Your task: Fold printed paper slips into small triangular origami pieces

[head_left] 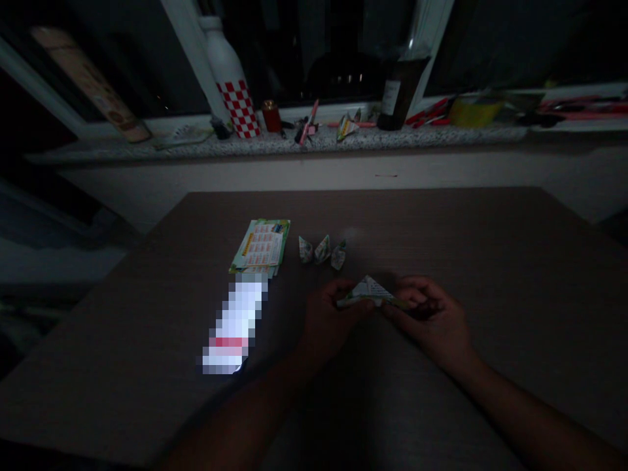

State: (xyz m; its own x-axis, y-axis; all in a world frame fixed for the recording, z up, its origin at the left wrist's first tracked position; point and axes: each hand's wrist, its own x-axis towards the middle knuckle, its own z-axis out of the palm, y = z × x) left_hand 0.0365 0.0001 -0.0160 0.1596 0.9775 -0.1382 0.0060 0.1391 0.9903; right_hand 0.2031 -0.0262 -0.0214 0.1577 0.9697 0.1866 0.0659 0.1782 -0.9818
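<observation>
The room is dim, the window panes (530, 39) nearly black. A pixelated phone screen (235, 317) glares on the wood-grain table (500, 261), nearer its left edge; shadow pools toward its near edge. The folded paper's (367, 288) print is illegible; distortion splays the window frames (189, 55).

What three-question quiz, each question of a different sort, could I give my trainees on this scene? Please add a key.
1. True or false: the left hand and the right hand both touch the folded paper.

2. Multiple choice: how many small folded pieces stand on the table beyond the hands?
A) one
B) three
C) six

3. Fill in: the tall bottle on the windowsill has white and ____ checks on its lower part.

Key: 1 true; 2 B; 3 red.
</observation>
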